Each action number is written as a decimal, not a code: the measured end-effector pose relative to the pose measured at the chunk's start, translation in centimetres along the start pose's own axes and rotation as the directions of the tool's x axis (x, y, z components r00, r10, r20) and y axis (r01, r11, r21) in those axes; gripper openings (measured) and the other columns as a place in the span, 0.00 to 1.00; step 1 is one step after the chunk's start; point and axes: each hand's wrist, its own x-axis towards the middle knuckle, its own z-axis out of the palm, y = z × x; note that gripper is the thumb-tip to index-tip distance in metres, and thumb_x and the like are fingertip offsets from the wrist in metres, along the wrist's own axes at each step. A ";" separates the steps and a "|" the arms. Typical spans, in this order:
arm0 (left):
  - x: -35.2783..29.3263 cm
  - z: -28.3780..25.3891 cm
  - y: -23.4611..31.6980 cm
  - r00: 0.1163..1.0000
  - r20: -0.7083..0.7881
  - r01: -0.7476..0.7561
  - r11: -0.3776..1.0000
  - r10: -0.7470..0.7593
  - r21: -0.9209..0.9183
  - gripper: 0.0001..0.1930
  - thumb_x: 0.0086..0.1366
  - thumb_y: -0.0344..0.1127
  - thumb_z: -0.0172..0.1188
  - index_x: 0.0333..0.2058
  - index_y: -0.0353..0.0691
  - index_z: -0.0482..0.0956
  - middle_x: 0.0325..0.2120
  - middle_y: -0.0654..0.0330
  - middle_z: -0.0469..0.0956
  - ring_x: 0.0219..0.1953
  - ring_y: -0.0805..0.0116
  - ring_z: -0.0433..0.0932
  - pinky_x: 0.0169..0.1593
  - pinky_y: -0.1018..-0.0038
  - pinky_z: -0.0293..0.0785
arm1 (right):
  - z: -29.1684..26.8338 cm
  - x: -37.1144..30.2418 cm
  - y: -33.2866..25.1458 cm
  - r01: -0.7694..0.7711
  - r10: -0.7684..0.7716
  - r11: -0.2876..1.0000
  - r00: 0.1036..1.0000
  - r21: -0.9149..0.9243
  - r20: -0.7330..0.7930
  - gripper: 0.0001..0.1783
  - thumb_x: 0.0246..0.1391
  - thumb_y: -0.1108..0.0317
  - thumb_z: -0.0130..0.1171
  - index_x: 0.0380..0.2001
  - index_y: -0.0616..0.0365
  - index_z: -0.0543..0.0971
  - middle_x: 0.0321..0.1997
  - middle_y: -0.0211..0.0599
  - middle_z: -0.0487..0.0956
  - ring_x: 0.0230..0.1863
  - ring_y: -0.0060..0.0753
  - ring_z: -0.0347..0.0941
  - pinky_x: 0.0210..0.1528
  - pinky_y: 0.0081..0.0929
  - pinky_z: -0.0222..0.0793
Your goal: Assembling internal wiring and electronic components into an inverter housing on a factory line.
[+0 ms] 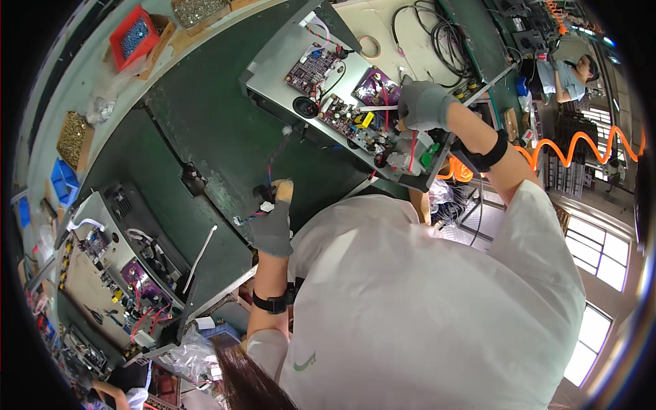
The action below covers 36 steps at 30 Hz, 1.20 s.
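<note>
My left hand (272, 229), in a grey glove with bare fingertips, pinches a small black part with wires (263, 193) above the green bench. Red and blue wires with white plugs trail from this part. My right hand (425, 106), also gloved, is closed over the far right side of an open metal chassis (273, 85). Its fingertips are hidden; a white strip (379, 108) runs up to them, and I cannot tell whether they hold it. Inside the chassis sit a dark circuit board (313, 68), a purple circuit board (376, 87) and a yellow transformer (363, 120).
A second open chassis (123, 273) stands at the left with a white cable tie (199, 260) beside it. Screw bins, including a red bin (133, 37) and a blue bin (65, 183), line the far left. A black cable coil (437, 41) lies beyond. A co-worker (567, 78) is at right.
</note>
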 end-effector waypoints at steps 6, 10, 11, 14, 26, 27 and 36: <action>0.4 -0.5 1.0 0.990 -0.022 0.138 0.988 -0.140 -0.076 0.09 0.54 0.34 0.66 0.29 0.35 0.79 0.24 0.66 0.76 0.27 0.78 0.70 0.33 0.79 0.66 | 0.7 0.6 0.3 -0.044 0.044 0.996 0.999 -0.077 -0.006 0.13 0.35 0.59 0.63 0.26 0.54 0.83 0.28 0.43 0.80 0.32 0.45 0.77 0.36 0.34 0.72; 0.5 -0.8 0.6 0.986 -0.018 0.165 0.978 -0.169 -0.124 0.09 0.55 0.34 0.66 0.28 0.35 0.78 0.24 0.66 0.76 0.26 0.79 0.70 0.32 0.80 0.65 | 1.5 1.1 1.6 -0.012 0.012 0.997 1.000 0.074 -0.004 0.12 0.35 0.61 0.61 0.25 0.53 0.83 0.26 0.44 0.79 0.30 0.44 0.77 0.35 0.34 0.72; 0.6 -0.9 0.4 0.988 -0.018 0.151 0.980 -0.155 -0.128 0.09 0.55 0.35 0.65 0.28 0.35 0.78 0.23 0.66 0.75 0.26 0.79 0.69 0.32 0.81 0.65 | 1.9 1.2 1.8 -0.013 0.013 0.998 1.000 0.068 0.001 0.12 0.35 0.61 0.61 0.25 0.53 0.83 0.26 0.44 0.79 0.30 0.44 0.77 0.35 0.34 0.72; 0.7 -1.1 1.0 0.985 0.005 0.170 0.982 -0.170 -0.086 0.09 0.55 0.35 0.65 0.28 0.35 0.78 0.22 0.66 0.75 0.25 0.79 0.68 0.31 0.81 0.64 | 2.4 1.2 2.0 -0.037 0.040 0.998 0.998 0.053 -0.052 0.11 0.35 0.61 0.59 0.25 0.52 0.83 0.24 0.44 0.79 0.29 0.43 0.77 0.35 0.34 0.72; 1.0 -1.4 -0.3 0.992 -0.015 0.125 0.991 -0.126 -0.055 0.09 0.55 0.35 0.65 0.29 0.35 0.78 0.21 0.66 0.75 0.23 0.79 0.68 0.30 0.79 0.64 | 1.8 1.2 1.4 -0.029 0.029 1.000 0.999 -0.011 -0.033 0.11 0.35 0.60 0.61 0.25 0.52 0.83 0.25 0.42 0.80 0.30 0.42 0.77 0.36 0.32 0.72; 1.0 -1.4 -0.2 0.992 -0.014 0.128 0.990 -0.129 -0.056 0.09 0.55 0.35 0.65 0.29 0.35 0.78 0.21 0.66 0.75 0.23 0.79 0.68 0.30 0.79 0.64 | 1.8 1.3 1.5 -0.014 0.014 1.000 1.000 0.015 -0.023 0.11 0.35 0.60 0.61 0.25 0.52 0.83 0.25 0.42 0.80 0.30 0.42 0.77 0.36 0.33 0.71; 0.9 -0.8 1.4 0.955 -0.004 0.296 0.954 -0.297 -0.048 0.09 0.55 0.36 0.64 0.30 0.36 0.79 0.22 0.66 0.75 0.25 0.79 0.69 0.31 0.79 0.66 | 1.4 2.1 1.7 0.059 -0.063 0.996 0.996 0.067 0.059 0.10 0.36 0.64 0.60 0.25 0.54 0.83 0.26 0.43 0.80 0.31 0.40 0.77 0.35 0.32 0.71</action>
